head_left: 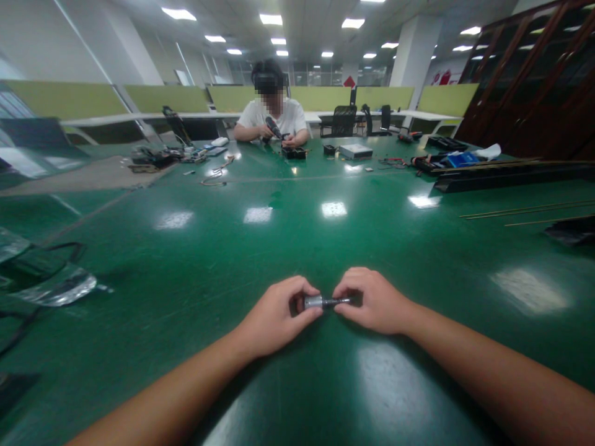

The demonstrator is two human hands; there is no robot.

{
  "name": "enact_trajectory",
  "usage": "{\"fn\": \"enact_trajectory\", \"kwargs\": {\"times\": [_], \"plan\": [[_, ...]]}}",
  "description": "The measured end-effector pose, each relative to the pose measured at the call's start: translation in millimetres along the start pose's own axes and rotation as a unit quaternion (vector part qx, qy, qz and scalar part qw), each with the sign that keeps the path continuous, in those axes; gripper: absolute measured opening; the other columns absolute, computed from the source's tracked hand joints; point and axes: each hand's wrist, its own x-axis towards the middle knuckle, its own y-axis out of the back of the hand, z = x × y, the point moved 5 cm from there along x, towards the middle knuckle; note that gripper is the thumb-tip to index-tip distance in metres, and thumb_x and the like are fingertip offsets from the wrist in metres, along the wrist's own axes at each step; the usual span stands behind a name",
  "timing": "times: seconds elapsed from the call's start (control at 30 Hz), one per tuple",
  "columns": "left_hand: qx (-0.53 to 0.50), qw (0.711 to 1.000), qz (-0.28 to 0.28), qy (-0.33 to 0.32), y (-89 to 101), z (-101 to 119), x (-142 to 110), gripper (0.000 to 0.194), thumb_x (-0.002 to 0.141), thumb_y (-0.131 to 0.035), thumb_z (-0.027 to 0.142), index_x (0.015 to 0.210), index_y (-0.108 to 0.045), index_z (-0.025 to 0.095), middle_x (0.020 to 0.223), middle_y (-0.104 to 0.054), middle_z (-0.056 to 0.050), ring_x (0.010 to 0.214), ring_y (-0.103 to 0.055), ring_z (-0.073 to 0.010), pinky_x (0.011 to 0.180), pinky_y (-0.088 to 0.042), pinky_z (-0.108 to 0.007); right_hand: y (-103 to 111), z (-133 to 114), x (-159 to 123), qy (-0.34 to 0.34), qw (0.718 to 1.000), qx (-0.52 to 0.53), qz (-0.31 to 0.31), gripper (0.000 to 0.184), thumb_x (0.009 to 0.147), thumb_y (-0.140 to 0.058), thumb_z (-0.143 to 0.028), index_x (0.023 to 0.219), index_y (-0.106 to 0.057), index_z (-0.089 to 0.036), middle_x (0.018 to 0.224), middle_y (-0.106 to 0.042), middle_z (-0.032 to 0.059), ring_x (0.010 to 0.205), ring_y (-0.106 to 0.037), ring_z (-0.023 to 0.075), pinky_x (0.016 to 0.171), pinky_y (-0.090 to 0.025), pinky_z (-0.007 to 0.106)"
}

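Observation:
Over the near middle of the green table (288, 248), my two hands meet at a small silver cylinder (313, 301) with a thin dark shaft (329, 303) pointing right; its exact kind I cannot make out. My left hand (279, 317) pinches the cylinder between thumb and fingers. Around the far end of the shaft, the thumb and fingertips of my right hand (374, 301) are closed. The piece lies roughly level, and its left end is partly hidden by my left fingers.
Across the table a person (272, 114) holds a power drill (273, 127) over a black box (294, 152). A clear plastic bag (60, 285) lies at left. Black channels (502, 178), thin rods (525, 210) and a blue packet (462, 159) are at right. A silver box (356, 151) stands far back.

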Motion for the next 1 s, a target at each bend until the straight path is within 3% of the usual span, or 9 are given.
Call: {"fn": "enact_trajectory", "kwargs": {"times": [1.0], "plan": [[-0.003,1.000,0.003,0.007,1.5,2.8,-0.7,0.015,0.087,-0.064,0.030,0.095,-0.065,0.017,0.084,-0.065,-0.003,0.073,-0.060,-0.0162,0.067,-0.045,-0.026,9.1,2.3,-0.8,0.009,1.000,-0.019,-0.008,0.008,0.073,-0.071,-0.014,0.078,-0.068,-0.018,0.075,-0.068,0.0003,0.075,-0.060,0.0168,0.082,-0.041,0.035]]}}
